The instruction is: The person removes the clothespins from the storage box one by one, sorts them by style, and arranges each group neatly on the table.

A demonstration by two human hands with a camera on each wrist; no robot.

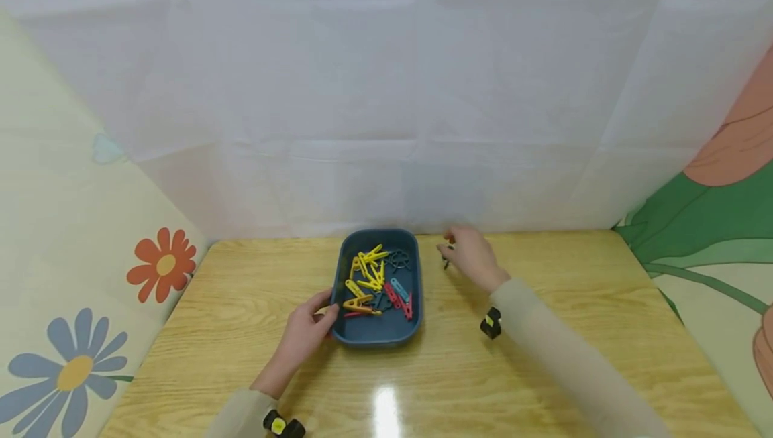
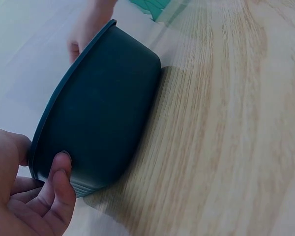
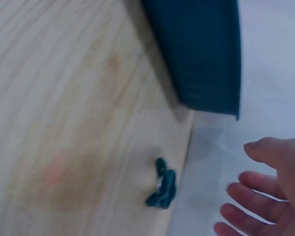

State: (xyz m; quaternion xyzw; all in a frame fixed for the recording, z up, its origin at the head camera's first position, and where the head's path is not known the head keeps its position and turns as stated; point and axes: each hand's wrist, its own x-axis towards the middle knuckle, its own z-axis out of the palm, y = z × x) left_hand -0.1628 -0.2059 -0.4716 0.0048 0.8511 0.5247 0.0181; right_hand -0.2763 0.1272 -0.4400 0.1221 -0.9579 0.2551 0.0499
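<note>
Blue tub point(image 1: 376, 343) sits between left hand point(image 1: 304, 329), gripping its rim, and right hand point(image 1: 473, 257), which I see loosely spread near dark clip point(image 3: 164, 188) on table point(image 1: 543, 304).

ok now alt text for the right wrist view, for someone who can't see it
A bare right hand, holding nothing, hovers beside a small dark teal clip that lies on a light wood-grain table. Part of a dark blue plastic tub shows at the top, beside white sheeting.
</note>
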